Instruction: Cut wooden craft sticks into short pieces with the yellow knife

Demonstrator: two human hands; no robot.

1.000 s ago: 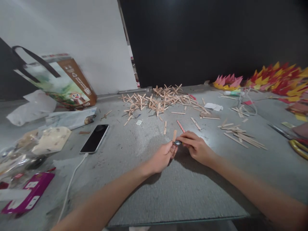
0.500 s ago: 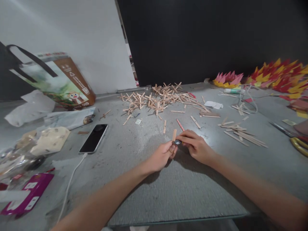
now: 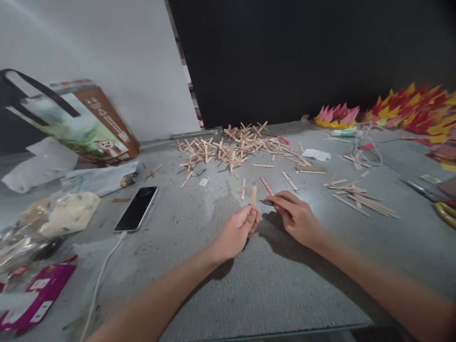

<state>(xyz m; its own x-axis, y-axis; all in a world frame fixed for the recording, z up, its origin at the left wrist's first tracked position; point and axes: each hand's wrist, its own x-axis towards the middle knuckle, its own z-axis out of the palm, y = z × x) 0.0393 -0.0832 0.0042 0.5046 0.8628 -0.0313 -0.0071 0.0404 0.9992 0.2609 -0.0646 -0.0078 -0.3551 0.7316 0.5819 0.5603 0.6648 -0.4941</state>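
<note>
My left hand [image 3: 239,229] is closed round the lower part of a wooden craft stick [image 3: 254,195], which points up out of the fist. My right hand [image 3: 298,216] pinches a small knife [image 3: 267,202]; its dark pointed blade faces the craft stick, a short gap away. Most of the knife's handle is hidden by the fingers. Just beyond the right fingertips is a thin pink-and-white striped rod [image 3: 266,185]. Another short craft stick [image 3: 243,189] lies flat on the grey table [image 3: 221,304] behind the left hand.
A heap of crossed craft sticks [image 3: 228,149] spreads along the back. Loose sticks [image 3: 370,202] and yellow-handled scissors [image 3: 445,213] lie right, near folded-paper pieces [image 3: 409,111]. Leftward are a phone [image 3: 136,209] on a white cable [image 3: 101,280], a shopping bag [image 3: 96,126] and plastic packets [image 3: 71,213].
My hands have drawn apart. The knife blade has come away from the craft stick as the right hand shifted right; the left hand moved slightly left, still holding the stick.
</note>
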